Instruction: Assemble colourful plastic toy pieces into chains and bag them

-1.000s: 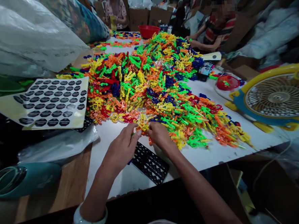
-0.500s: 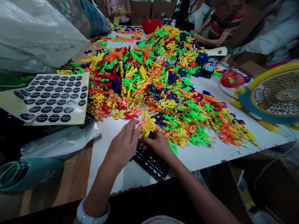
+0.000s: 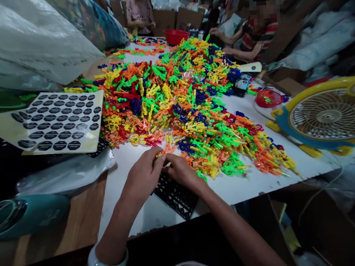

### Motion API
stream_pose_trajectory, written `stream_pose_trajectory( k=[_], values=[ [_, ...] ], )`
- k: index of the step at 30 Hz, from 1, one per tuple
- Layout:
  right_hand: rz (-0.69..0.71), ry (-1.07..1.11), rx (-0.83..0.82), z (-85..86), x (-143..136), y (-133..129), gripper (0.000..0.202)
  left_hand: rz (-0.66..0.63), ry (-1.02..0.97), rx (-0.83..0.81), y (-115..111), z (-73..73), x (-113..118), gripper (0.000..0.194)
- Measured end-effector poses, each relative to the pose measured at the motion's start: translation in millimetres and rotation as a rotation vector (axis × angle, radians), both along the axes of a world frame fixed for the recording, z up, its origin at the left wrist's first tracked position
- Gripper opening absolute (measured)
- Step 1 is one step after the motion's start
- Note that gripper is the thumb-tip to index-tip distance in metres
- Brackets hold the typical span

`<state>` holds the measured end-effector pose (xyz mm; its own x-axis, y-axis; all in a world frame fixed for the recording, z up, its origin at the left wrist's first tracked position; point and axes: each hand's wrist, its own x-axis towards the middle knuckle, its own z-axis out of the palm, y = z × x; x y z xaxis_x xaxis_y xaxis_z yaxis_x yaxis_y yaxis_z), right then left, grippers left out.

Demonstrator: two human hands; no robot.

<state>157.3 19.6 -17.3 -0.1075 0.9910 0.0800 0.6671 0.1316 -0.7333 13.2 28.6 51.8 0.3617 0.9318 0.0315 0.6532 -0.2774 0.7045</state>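
Observation:
My left hand (image 3: 145,173), with a pale bangle (image 3: 105,262) on its wrist, is closed at the near edge of a heap of bright plastic pieces (image 3: 163,93). My right hand (image 3: 181,173) meets it, fingertips together and curled. What the fingers hold is hidden behind them; an orange piece (image 3: 169,148) shows just beyond. Under my hands lies a black perforated tray (image 3: 177,199) on the white table (image 3: 229,190).
Left are a sticker sheet (image 3: 64,122), a clear bag (image 3: 68,171) and a teal bottle (image 3: 32,216). A yellow-and-blue fan (image 3: 328,115) stands right. Across the table sit a red basin (image 3: 176,36) and a person in a striped shirt (image 3: 258,35).
The yellow piece that showed between my hands is no longer visible. My right hand has moved left against my left hand. The view has shifted slightly.

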Motion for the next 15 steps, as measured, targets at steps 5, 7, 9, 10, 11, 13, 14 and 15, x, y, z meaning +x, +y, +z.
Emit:
stream_pose_trajectory(
  k=[5,7,9,10,11,13,14,15],
  values=[
    [-0.174,-0.173,0.139,16.0,45,24,0.02,0.045,0.027,0.002,-2,5.1,-10,0.039],
    [-0.217,-0.219,0.13,19.2,54,26,0.021,0.071,0.044,0.001,-3,5.8,-13,0.039],
    [-0.248,-0.275,0.083,21.0,59,22,0.022,0.075,0.051,0.001,-4,6.1,-13,0.038],
    [-0.242,-0.311,0.056,21.7,60,19,0.022,0.075,0.05,0.003,-4,6.2,-13,0.037],
    [-0.211,-0.348,0.034,22.4,61,14,0.023,0.075,0.049,0.006,-5,6.2,-12,0.037],
    [-0.099,-0.413,0.012,24.0,62,4,0.023,0.075,0.051,0.012,-4,5.7,-10,0.038],
    [-0.041,-0.449,0.016,25.0,63,-1,0.023,0.072,0.049,0.016,-4,5.3,-9,0.039],
    [-0.006,-0.491,0.028,25.9,63,-5,0.024,0.07,0.045,0.021,-4,4.8,-9,0.039]
  ],
)
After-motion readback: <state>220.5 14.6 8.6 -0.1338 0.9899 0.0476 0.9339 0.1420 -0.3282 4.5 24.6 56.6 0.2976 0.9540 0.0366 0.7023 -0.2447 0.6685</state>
